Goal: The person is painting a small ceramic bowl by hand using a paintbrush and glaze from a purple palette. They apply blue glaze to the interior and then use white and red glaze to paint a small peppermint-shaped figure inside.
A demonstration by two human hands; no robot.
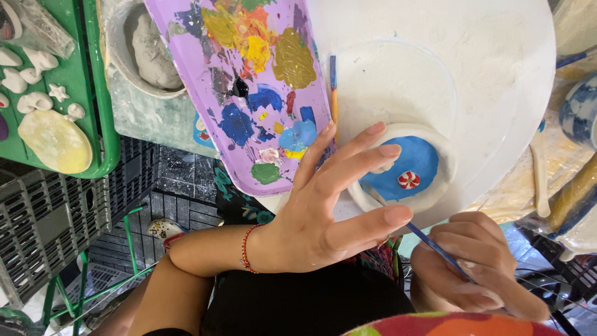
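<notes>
Blue-painted clay dish (404,171) with a red-and-white swirl, lying on the round white tabletop (497,74) beside a purple paint palette (249,87). Left hand (323,205) spread wide, fingertips steadying the dish's near rim, nothing enclosed. Right hand (472,264) just below, grip pinched shut on a thin blue brush (435,247), long axis slanting up-left toward the dish, tip hidden behind the left fingers. Left hand nearer the dish, touching; right just beside. Green tray (93,93) of white clay shapes far left.
</notes>
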